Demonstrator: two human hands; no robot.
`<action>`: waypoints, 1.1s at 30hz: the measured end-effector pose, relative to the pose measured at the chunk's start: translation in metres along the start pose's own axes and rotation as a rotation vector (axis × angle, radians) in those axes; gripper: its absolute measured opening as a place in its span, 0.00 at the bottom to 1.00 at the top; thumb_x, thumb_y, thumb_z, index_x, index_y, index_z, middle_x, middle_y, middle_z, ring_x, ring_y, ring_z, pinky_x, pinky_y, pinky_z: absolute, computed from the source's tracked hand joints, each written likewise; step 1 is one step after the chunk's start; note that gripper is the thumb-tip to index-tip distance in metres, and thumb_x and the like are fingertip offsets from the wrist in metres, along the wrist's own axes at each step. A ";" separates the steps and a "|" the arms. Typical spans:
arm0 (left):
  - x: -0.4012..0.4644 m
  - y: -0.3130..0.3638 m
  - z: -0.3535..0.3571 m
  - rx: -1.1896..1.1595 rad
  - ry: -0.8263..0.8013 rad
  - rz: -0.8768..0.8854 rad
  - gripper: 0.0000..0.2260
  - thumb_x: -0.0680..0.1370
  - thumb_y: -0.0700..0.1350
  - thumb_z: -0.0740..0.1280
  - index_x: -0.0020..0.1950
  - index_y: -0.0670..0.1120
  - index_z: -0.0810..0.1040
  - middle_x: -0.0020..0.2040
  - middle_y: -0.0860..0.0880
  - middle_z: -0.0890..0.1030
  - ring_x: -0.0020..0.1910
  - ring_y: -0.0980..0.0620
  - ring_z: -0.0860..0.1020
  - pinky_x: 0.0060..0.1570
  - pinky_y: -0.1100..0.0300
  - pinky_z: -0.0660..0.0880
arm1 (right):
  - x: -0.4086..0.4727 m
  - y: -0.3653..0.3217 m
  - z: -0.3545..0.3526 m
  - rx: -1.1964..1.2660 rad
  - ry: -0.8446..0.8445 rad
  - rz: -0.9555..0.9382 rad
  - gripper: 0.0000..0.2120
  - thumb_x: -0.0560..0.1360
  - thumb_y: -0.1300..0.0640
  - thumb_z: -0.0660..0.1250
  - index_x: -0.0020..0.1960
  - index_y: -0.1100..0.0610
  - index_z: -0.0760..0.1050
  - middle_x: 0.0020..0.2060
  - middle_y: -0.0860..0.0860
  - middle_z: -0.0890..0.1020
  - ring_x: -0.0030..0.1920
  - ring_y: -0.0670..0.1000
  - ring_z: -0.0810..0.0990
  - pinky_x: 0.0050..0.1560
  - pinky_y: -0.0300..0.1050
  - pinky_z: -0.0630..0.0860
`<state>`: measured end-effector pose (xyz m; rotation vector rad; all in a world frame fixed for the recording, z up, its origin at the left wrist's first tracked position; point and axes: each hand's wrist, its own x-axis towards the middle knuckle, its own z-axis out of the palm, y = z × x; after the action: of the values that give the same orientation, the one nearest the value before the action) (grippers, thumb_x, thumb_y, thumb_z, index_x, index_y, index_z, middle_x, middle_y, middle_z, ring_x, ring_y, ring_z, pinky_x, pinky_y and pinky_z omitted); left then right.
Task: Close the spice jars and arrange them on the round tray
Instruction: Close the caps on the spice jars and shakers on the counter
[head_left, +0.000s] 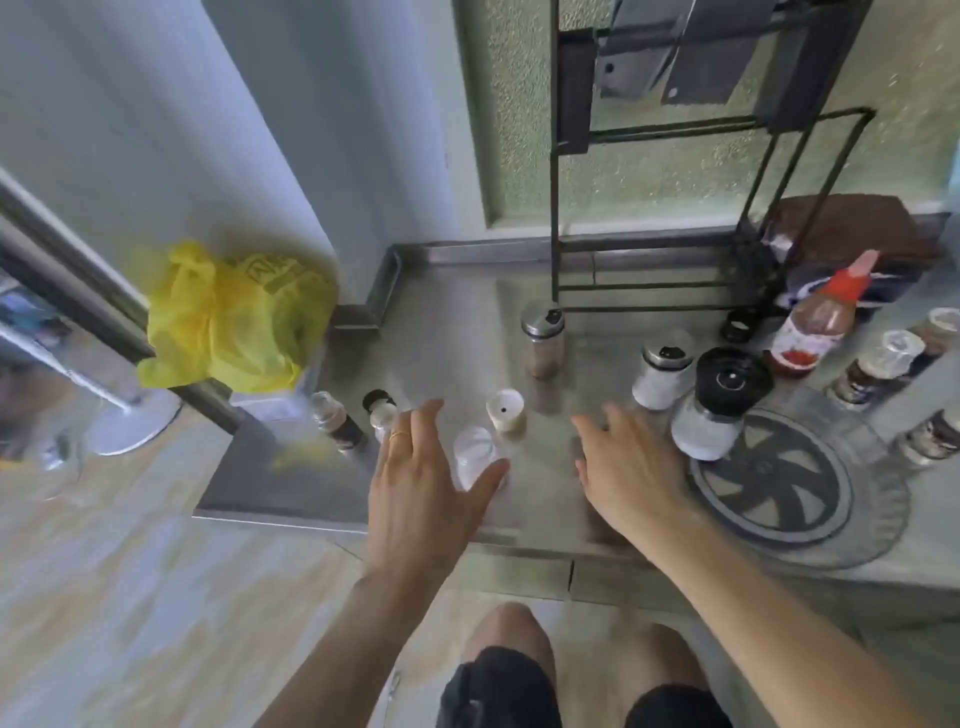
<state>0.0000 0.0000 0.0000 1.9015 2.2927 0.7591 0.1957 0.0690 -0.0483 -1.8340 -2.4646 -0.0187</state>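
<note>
left hand (421, 467): hovering over the worktop's near edge, fingers spread wide, thumb lying against the clear jar, gripping nothing; ring showing on one finger.
right hand (631, 470): reaching low over the worktop, fingers loosely open, holding nothing; lying between the clear jar and the tray.
worktop (457, 332): steel, raised lip running along the back and left.
tray (795, 493): round, clear, dark spoked pattern showing in its middle; sitting at the right near edge.
grinder (719, 405): black-capped, white contents, standing on the tray's far rim.
clear jar (475, 457): standing open-topped just beside the left thumb.
beige lid (505, 410): lying just behind the clear jar, one dark hole showing.
steel-top shaker (543, 338): standing upright mid-worktop, well apart from both hands.
white shaker (664, 369): standing just left of the grinder, off the tray.
dark jar (337, 421): tilting at the left edge, beside a small black-capped jar (380, 413).
right-side jars (878, 369): several clustering beyond the tray, blurred.
sauce bottle (818, 317): red cap, leaning behind the grinder.
rack (675, 218): dark wire frame standing at the back.
yellow bag (234, 317): crumpled, left of the worktop.
</note>
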 end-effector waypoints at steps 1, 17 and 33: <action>-0.002 -0.006 0.008 -0.014 0.017 0.011 0.37 0.69 0.61 0.77 0.70 0.45 0.70 0.62 0.46 0.79 0.60 0.44 0.78 0.57 0.52 0.76 | 0.000 -0.002 0.005 -0.035 -0.009 0.003 0.16 0.80 0.54 0.64 0.68 0.52 0.72 0.59 0.56 0.76 0.57 0.60 0.78 0.45 0.51 0.72; -0.024 -0.020 0.070 -0.260 -0.012 -0.146 0.25 0.73 0.53 0.75 0.63 0.42 0.71 0.59 0.45 0.81 0.60 0.43 0.79 0.52 0.55 0.70 | -0.014 -0.005 0.002 0.306 -0.060 -0.013 0.19 0.75 0.59 0.73 0.66 0.52 0.77 0.62 0.53 0.78 0.61 0.57 0.79 0.55 0.45 0.74; -0.041 -0.061 0.058 -0.492 0.610 -0.095 0.18 0.72 0.37 0.71 0.59 0.47 0.72 0.53 0.52 0.74 0.54 0.49 0.74 0.54 0.56 0.72 | 0.036 -0.071 -0.067 1.557 0.178 -0.019 0.11 0.72 0.65 0.77 0.52 0.55 0.85 0.44 0.54 0.83 0.48 0.54 0.84 0.63 0.56 0.80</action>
<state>-0.0249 -0.0262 -0.0866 1.4570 2.1396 1.8856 0.1203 0.0798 0.0235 -0.9428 -1.3852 1.2285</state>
